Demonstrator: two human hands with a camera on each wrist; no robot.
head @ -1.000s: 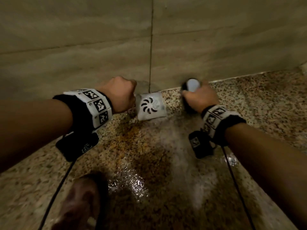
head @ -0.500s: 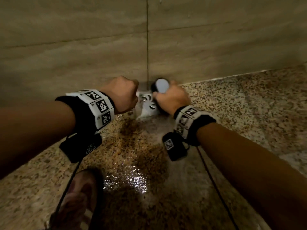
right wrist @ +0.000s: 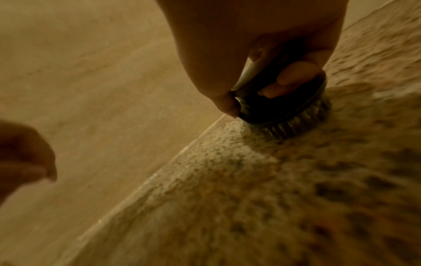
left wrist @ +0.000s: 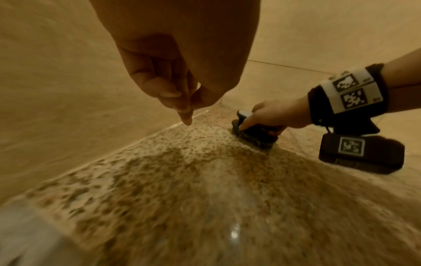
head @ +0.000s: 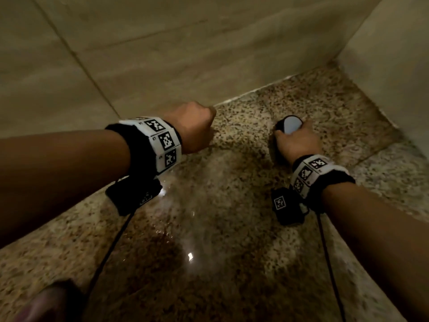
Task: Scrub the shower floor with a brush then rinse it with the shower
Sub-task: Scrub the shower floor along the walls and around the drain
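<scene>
While we knelt over the wet speckled shower floor (head: 232, 205), our right hand (head: 298, 145) gripped the brush (left wrist: 252, 136) at the right of centre in the head view, fingers (right wrist: 293, 73) curled through its dark handle and thumb pressed along the side. Its bristles sat flat on the floor, close to where the floor met the tiled wall (head: 162, 54). Our left hand (head: 192, 126) hung left of centre, above the floor, fingers loosely curled together and holding nothing.

We judged the scrubbing to be under way, with the rinse not yet begun. To do this step well, we thought it best to keep the bristles level and press down evenly, working short overlapping strokes along the wall joint and into the corner at the upper right of the head view, where grime would collect. On a floor this wet, the brush could skid, so a firm grip on the handle mattered. The shower head was not in view.
</scene>
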